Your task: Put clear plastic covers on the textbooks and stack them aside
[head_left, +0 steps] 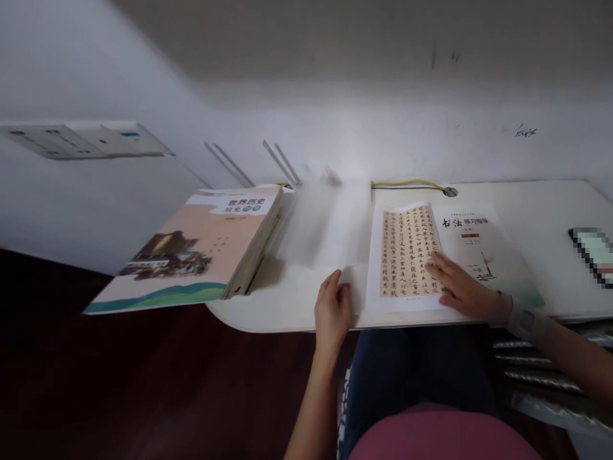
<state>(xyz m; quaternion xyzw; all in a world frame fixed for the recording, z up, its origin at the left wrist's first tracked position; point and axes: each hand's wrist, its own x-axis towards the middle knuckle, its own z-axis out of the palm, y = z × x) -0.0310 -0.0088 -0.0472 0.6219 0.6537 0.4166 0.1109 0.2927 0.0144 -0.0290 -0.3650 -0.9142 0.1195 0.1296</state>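
Right hand (pixel 460 289) open, fingers spread on a white calligraphy booklet (pixel 479 246), long axis toward twelve; left hand (pixel 332 310) half-curled at nine o'clock, grip unclear.

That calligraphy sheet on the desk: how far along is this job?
Looks done: a world history textbook sits at the desk's left end, overhanging its edge. In hand: the right hand rests on the sheet, which lies on a calligraphy workbook; the left hand is beside it. Left: a phone lies untouched at the right.
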